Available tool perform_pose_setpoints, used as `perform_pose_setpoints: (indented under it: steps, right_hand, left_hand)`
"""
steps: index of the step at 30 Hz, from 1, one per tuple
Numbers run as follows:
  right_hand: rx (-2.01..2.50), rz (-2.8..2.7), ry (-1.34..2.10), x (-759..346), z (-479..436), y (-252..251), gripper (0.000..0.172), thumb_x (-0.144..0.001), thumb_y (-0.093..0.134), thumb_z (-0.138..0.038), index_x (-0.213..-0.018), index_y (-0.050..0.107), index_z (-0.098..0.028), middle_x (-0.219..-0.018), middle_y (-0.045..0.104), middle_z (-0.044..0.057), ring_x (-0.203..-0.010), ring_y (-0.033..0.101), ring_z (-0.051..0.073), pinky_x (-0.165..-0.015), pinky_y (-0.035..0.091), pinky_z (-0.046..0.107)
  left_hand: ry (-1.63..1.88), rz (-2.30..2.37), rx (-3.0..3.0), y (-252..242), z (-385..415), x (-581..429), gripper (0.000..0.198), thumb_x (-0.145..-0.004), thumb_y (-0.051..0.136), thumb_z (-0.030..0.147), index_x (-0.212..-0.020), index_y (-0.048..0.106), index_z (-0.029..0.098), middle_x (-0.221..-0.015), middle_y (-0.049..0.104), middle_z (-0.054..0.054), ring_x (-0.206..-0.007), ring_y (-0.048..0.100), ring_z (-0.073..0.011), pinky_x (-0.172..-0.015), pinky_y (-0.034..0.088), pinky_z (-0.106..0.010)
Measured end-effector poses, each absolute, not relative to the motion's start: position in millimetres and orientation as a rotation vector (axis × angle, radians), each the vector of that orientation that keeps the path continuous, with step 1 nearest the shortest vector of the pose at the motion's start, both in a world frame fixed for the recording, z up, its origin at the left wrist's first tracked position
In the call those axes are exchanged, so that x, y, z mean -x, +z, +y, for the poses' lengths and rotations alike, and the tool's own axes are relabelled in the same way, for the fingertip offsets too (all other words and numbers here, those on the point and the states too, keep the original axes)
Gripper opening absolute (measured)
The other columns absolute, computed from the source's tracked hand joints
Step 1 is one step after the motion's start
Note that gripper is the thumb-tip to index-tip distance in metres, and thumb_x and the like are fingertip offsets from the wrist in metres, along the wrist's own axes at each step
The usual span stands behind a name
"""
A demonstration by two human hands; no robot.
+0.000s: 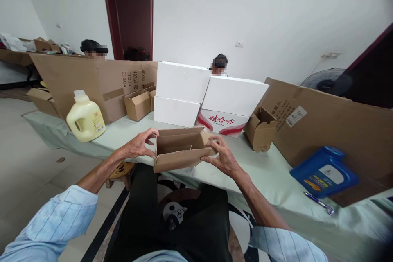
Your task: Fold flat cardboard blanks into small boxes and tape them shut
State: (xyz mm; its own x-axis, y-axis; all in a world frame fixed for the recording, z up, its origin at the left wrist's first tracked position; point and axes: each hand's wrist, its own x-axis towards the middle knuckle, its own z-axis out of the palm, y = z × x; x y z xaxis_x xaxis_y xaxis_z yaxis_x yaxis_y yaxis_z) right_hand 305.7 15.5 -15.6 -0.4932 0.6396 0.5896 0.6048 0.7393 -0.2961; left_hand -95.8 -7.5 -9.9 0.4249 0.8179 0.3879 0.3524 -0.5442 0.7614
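Note:
A small brown cardboard box (pixel 178 161) is held at the table's front edge, its open top tilted toward me so the inside shows. My left hand (pixel 139 144) grips its left end, thumb low and fingers at the upper corner. At the opposite end, my right hand (pixel 223 156) pinches the cardboard between thumb and fingers. Just behind the box stand stacked white boxes (pixel 181 110), and a white carton with red lettering (pixel 222 122) sits beneath one of them.
On the left of the green-covered table (pixel 123 131) stands a pale yellow jug (pixel 87 118). Small cardboard boxes (pixel 138 104) are behind it. To the right are an open box (pixel 260 129), a blue bottle (pixel 325 172) and a metal tool (pixel 319 202). Two people (pixel 218 63) sit beyond cardboard partitions.

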Motion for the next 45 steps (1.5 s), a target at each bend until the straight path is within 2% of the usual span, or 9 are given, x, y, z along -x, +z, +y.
perform_pose_setpoints:
  steps: [7, 12, 17, 21, 25, 28, 36, 41, 45]
  right_hand:
    - [0.940, -2.088, 0.070, -300, 14, -32, 0.036, -0.087, 0.081, -0.051, -0.106, 0.067, -0.023, -0.144, 0.048, 0.015, -0.123, 0.059, 0.030, -0.102, 0.055, 0.049]
    - [0.957, -1.853, 0.255, -287, 16, -47, 0.063, -0.082, 0.084, -0.050, -0.134, 0.057, -0.025, -0.162, 0.038, 0.019, -0.144, 0.047, 0.036, -0.098, 0.058, 0.050]
    - [0.980, -1.670, 0.532, -281, 21, -67, 0.090, -0.082, 0.082, -0.048, -0.156, 0.038, -0.022, -0.145, 0.059, 0.018, -0.119, 0.065, 0.028, -0.098, 0.058, 0.045]
    - [1.035, -1.816, 0.616, -283, 19, -75, 0.041, -0.086, 0.072, -0.050, -0.113, 0.069, -0.019, -0.114, 0.072, 0.011, -0.106, 0.066, 0.028, -0.093, 0.055, 0.042]
    - [1.049, -1.921, 0.611, -286, 10, -78, 0.022, -0.085, 0.069, -0.040, -0.077, 0.065, -0.020, -0.083, 0.067, 0.002, -0.084, 0.061, 0.021, -0.075, 0.051, 0.030]
    - [1.060, -1.976, 0.596, -289, 3, -80, 0.020, -0.085, 0.066, -0.031, -0.070, 0.059, -0.020, -0.067, 0.054, -0.004, -0.065, 0.047, 0.013, -0.062, 0.039, 0.025]
    - [1.047, -1.937, 0.416, -295, -31, -81, 0.034, -0.088, 0.057, -0.023, -0.063, 0.034, -0.022, -0.066, 0.043, -0.005, -0.062, 0.038, 0.010, -0.058, 0.028, 0.026]
    - [1.100, -1.807, 0.236, -328, -59, -83, 0.035, -0.091, 0.055, -0.028, -0.063, 0.035, -0.022, -0.064, 0.046, -0.005, -0.059, 0.040, 0.010, -0.057, 0.032, 0.024]
    - [1.247, -1.543, -0.015, -388, -71, -72, 0.045, -0.096, 0.053, -0.041, -0.060, 0.033, -0.024, -0.057, 0.039, -0.005, -0.056, 0.033, 0.010, -0.054, 0.029, 0.026]
  left_hand:
    - [1.225, 1.064, -1.969, -30, 10, 99, 0.058, -0.064, 0.090, 0.031, -0.106, 0.051, 0.024, -0.102, 0.061, 0.002, -0.095, 0.061, -0.0169, -0.089, 0.053, -0.031]
    - [1.474, 1.099, -1.825, -37, 24, 95, 0.062, -0.062, 0.093, 0.041, -0.099, 0.046, 0.025, -0.100, 0.061, 0.003, -0.093, 0.062, -0.0162, -0.084, 0.053, -0.030]
    - [1.613, 1.252, -1.764, -42, 30, 90, 0.062, -0.060, 0.092, 0.040, -0.096, 0.044, 0.024, -0.096, 0.058, 0.004, -0.086, 0.060, -0.0140, -0.079, 0.053, -0.028]
    - [1.724, 1.353, -1.718, -50, 33, 88, 0.060, -0.062, 0.091, 0.044, -0.098, 0.046, 0.024, -0.095, 0.058, 0.004, -0.084, 0.061, -0.0151, -0.072, 0.054, -0.027]
    - [1.842, 1.467, -1.663, -60, 40, 86, 0.066, -0.060, 0.092, 0.051, -0.103, 0.048, 0.025, -0.098, 0.059, 0.002, -0.088, 0.065, -0.0179, -0.075, 0.060, -0.031]
    - [1.892, 1.519, -1.617, -60, 44, 82, 0.071, -0.059, 0.093, 0.055, -0.105, 0.048, 0.025, -0.099, 0.059, 0.002, -0.087, 0.067, -0.0193, -0.074, 0.063, -0.034]
    - [1.929, 1.508, -1.667, -35, 52, 54, 0.094, -0.054, 0.094, 0.060, -0.125, 0.046, 0.022, -0.112, 0.067, -0.008, -0.101, 0.071, -0.0289, -0.073, 0.064, -0.039]
    - [1.667, 1.425, -1.897, -43, 59, 41, 0.098, -0.068, 0.084, 0.068, -0.145, 0.043, 0.023, -0.137, 0.063, -0.016, -0.120, 0.069, -0.0364, -0.086, 0.065, -0.049]
    - [1.426, 1.532, -1.986, -62, 55, 37, 0.089, -0.072, 0.073, 0.075, -0.138, 0.052, 0.019, -0.140, 0.063, -0.020, -0.119, 0.070, -0.0401, -0.084, 0.065, -0.052]
